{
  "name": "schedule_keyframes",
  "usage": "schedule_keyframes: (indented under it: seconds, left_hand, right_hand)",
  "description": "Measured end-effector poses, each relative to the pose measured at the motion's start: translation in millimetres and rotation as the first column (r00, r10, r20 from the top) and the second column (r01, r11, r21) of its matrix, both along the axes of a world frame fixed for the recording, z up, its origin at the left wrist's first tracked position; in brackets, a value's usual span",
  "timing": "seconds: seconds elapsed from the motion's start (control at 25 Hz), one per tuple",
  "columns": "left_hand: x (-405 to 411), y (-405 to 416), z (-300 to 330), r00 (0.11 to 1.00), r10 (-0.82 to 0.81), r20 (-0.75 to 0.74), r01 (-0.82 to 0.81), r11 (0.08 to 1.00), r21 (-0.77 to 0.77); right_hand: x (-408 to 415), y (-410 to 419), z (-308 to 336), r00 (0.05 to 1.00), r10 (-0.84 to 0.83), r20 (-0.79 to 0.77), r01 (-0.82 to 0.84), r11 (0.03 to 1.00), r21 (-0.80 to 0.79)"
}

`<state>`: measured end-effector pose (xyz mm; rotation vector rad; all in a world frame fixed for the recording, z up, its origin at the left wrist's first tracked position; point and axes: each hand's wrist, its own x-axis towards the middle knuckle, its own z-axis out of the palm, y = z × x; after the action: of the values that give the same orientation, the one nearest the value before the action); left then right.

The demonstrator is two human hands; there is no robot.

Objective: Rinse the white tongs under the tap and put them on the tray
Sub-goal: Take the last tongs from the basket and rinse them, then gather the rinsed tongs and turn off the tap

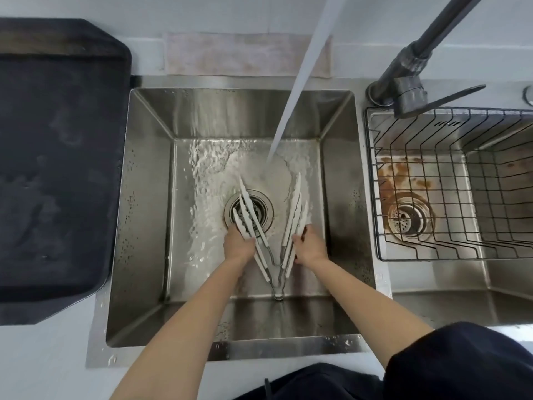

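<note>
Both hands are down in the left sink (pixel 144 226), holding the white tongs (pixel 274 226) spread wide in a V. The left hand (pixel 238 246) is closed on the left arms of the tongs, the right hand (pixel 310 246) on the right arms, fingers wrapped round the white grips. More than one pair seems bundled together; how many I cannot tell. The hinged end points near, toward the person, and the scalloped tips point far, straddling the drain (pixel 249 212). Water (pixel 291 105) from the tap (pixel 409 64) lands on the sink floor between the tips. Both forearms reach in from the near edge. A dark tray (pixel 57 168) lies on the counter left of the sink. A wire rack (pixel 450 183) sits in the right sink.
</note>
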<state>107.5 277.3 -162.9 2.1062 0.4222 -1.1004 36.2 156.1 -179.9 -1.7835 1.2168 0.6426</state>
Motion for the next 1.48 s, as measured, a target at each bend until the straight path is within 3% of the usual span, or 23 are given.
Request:
schedule_keyframes:
  seconds: [0.2,0.36,0.52,0.68,0.8,0.88,1.0,1.2,1.36,1.48]
  left_hand:
    - [5.9,-0.6,-5.8,0.999,0.031,0.023,-0.031,0.999,-0.005]
    - [13.0,-4.7,-8.5,0.983,-0.168,0.073,0.162,0.983,0.085]
    - [11.6,-18.2,-8.7,0.932,-0.360,0.044,0.340,0.910,0.236]
    - [9.7,-29.9,-7.1,0.948,-0.316,0.025,0.303,0.926,0.225]
    - [16.0,-30.7,-4.5,0.978,-0.201,0.048,0.192,0.971,0.144]
    - [24.4,-28.2,0.0,1.000,-0.006,-0.004,0.006,1.000,0.003]
    - [35.2,-22.9,17.1,0.954,0.267,-0.135,-0.294,0.920,-0.258]
    - [56.4,-22.3,54.0,0.962,0.227,-0.148,-0.271,0.823,-0.499]
    - [60.0,-24.0,75.8,0.936,0.226,-0.269,-0.350,0.683,-0.641]
    - [60.2,-23.8,82.6,0.917,0.208,-0.340,-0.396,0.572,-0.718]
  right_hand:
    - [6.4,-1.6,10.5,0.992,0.127,-0.011,-0.127,0.987,-0.093]
    - [18.5,-3.4,14.6,0.974,0.210,-0.085,-0.221,0.964,-0.150]
    - [26.6,3.6,17.9,0.938,0.306,-0.166,-0.335,0.922,-0.192]
    - [31.0,8.0,23.4,0.957,0.269,-0.113,-0.286,0.940,-0.186]
    - [35.7,5.0,35.3,0.996,0.089,0.022,-0.087,0.993,-0.079]
    - [43.7,1.9,48.6,0.991,-0.057,0.117,0.056,0.998,0.012]
    - [57.4,-3.5,73.1,0.951,-0.102,0.292,0.088,0.994,0.059]
    - [75.3,-19.0,108.0,0.884,-0.023,0.467,0.002,0.999,0.045]
    - [80.0,-26.2,135.1,0.804,0.020,0.594,-0.095,0.991,0.095]
    - [79.9,-29.6,144.8,0.742,-0.051,0.668,-0.110,0.975,0.196]
